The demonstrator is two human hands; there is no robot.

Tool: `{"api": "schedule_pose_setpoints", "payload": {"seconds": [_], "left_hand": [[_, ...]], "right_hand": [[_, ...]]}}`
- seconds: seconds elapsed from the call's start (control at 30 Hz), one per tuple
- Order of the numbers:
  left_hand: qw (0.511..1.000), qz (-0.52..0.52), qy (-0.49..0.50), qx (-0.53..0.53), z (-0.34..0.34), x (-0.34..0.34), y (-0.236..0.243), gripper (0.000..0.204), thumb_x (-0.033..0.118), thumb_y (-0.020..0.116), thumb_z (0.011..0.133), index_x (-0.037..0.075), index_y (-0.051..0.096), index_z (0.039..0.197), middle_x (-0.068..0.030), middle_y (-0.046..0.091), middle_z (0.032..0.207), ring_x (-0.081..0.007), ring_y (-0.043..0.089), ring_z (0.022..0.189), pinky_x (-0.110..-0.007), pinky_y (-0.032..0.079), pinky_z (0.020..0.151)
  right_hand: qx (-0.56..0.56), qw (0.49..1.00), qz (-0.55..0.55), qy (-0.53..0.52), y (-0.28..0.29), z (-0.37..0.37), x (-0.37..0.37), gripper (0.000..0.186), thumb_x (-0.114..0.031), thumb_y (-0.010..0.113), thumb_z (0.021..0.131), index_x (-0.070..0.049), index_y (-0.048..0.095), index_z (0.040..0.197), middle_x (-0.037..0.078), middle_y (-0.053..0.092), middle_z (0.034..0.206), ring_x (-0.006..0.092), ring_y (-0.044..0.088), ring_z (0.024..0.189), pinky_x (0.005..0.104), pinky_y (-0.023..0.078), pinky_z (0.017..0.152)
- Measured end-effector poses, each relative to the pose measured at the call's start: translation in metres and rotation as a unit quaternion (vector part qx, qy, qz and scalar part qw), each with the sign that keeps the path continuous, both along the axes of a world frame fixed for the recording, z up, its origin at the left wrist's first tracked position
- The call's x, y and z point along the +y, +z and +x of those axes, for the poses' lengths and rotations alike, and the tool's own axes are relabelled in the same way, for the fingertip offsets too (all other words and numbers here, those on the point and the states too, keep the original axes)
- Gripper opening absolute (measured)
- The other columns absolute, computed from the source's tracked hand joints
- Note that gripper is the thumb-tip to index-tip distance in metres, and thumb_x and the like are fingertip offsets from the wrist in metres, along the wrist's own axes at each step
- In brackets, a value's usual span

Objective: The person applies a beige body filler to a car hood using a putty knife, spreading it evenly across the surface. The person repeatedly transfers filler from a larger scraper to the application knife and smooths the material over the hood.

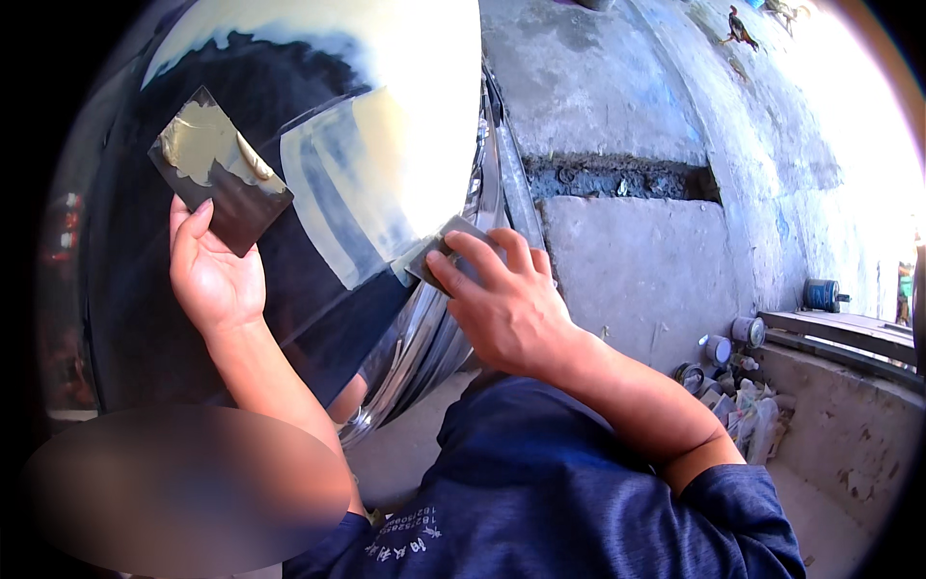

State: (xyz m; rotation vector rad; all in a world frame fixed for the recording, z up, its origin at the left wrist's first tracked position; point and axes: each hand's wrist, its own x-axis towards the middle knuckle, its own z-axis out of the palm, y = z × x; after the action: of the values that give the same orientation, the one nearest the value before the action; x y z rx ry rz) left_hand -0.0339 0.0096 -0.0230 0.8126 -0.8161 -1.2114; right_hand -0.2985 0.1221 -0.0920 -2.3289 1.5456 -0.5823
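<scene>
While the left hand [217, 275] pinches the plate [227, 198] near its lower-left edge, thumb on the face and the other fingers mostly hidden behind, the right hand [506, 304] grips the blade [422, 267] from above, its fingers spread over the upper side. The plate stands tilted over the panel [241, 362], well apart from the blade, with putty [201, 135] smeared across its upper half and a thick ridge along one side. It looks thin, stiff and light, so a pinch at the bare, dark lower half should hold it; the coated end is probably slippery, and the putty soft enough to dent at a touch. The blade seems thin too (whether it flexes, I cannot tell), and the side away from the putty edge is likely the safest hold. It sits at the lower corner of the pale patch [333, 217], though whether it presses on the surface is hard to make out.

Under both hands the panel is dark, glossy and curved, whitish toward its far end. Chrome trim [410, 333] runs along its right side. Beyond lies concrete [627, 246], crossed by a dark trench [627, 180]; farther right are tins [717, 349], a heap of litter [757, 415] and, far off, a bird [739, 29].
</scene>
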Motion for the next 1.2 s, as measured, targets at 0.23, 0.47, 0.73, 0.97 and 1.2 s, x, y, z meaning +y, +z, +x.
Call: {"api": "schedule_pose_setpoints", "payload": {"seconds": [0.23, 0.47, 0.73, 0.97, 1.2], "left_hand": [[1.000, 0.001, 0.000, -0.011, -0.003, 0.000, 0.000, 0.042, 0.009, 0.052, 0.090, 0.001, 0.052, 0.131, -0.0098, 0.061, 0.124, -0.0214, 0.057, 0.117, -0.039, 0.041, 0.104], [1.000, 0.007, 0.005, -0.012, -0.001, -0.002, -0.002, 0.042, 0.009, 0.051, 0.091, 0.001, 0.051, 0.132, -0.0100, 0.061, 0.125, -0.0214, 0.057, 0.117, -0.039, 0.042, 0.103], [1.000, 0.008, 0.008, -0.018, -0.002, 0.000, -0.001, 0.043, 0.009, 0.051, 0.091, 0.001, 0.051, 0.133, -0.0104, 0.060, 0.126, -0.0217, 0.057, 0.118, -0.040, 0.042, 0.104], [1.000, 0.000, -0.003, -0.002, 0.001, -0.001, -0.001, 0.044, 0.008, 0.051, 0.090, 0.000, 0.050, 0.133, -0.0103, 0.061, 0.125, -0.0220, 0.057, 0.117, -0.040, 0.042, 0.104], [1.000, 0.002, 0.009, 0.001, -0.005, 0.000, 0.001, 0.045, 0.008, 0.051, 0.089, 0.000, 0.050, 0.133, -0.0105, 0.061, 0.125, -0.0224, 0.057, 0.117, -0.041, 0.041, 0.105]], "right_hand": [[-0.002, 1.000, 0.012, 0.003, -0.004, -0.007, 0.012, 0.052, -0.015, 0.064, 0.083, -0.017, 0.053, 0.134, 0.008, 0.046, 0.137, 0.0379, 0.043, 0.118, 0.0536, 0.042, 0.093], [0.000, 0.999, -0.031, 0.005, -0.014, -0.011, -0.005, 0.048, -0.018, 0.063, 0.085, -0.015, 0.053, 0.132, 0.010, 0.049, 0.131, 0.0384, 0.047, 0.112, 0.0510, 0.044, 0.081], [-0.017, 1.000, -0.002, 0.005, -0.002, -0.027, -0.018, 0.048, -0.017, 0.064, 0.084, -0.015, 0.055, 0.131, 0.010, 0.049, 0.133, 0.0373, 0.047, 0.115, 0.0508, 0.045, 0.085], [-0.003, 1.000, -0.016, 0.026, 0.006, -0.031, -0.015, 0.047, -0.020, 0.063, 0.087, -0.017, 0.054, 0.133, 0.008, 0.049, 0.132, 0.0366, 0.047, 0.115, 0.0506, 0.046, 0.084], [0.011, 1.000, 0.019, 0.004, 0.014, 0.012, -0.007, 0.052, -0.017, 0.066, 0.083, -0.016, 0.052, 0.133, 0.008, 0.047, 0.132, 0.0357, 0.048, 0.110, 0.0501, 0.048, 0.085]]}}
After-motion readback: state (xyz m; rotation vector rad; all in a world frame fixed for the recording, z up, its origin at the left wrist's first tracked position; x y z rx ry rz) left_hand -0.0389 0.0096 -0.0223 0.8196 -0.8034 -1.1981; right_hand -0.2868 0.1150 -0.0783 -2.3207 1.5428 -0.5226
